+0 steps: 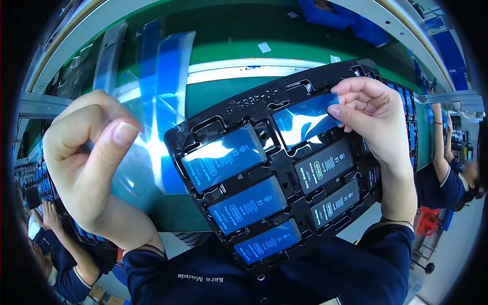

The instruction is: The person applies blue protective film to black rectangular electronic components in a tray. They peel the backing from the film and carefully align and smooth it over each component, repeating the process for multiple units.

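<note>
A black moulded tray (284, 185) lies tilted in front of me, holding several flat phone-type batteries in its pockets. Those in the left column, such as one battery (223, 157), look covered in shiny blue film. Two on the right, including a dark grey battery (324, 166), show bare faces. My right hand (373, 114) pinches the corner of a blue film (305, 119) over the upper right pocket. Left of the tray, my left hand (89, 152) is closed, thumb against bent fingers, on a clear glossy film (147, 137) whose outline is partly lost in glare.
Blue film strips (175, 66) and clear strips (109, 61) lie on the green worktop (229, 30). A white rail (249, 68) runs behind the tray. Blue bins (345, 20) stand at the back. Other people work on both sides, with more black trays (409, 117) near the right.
</note>
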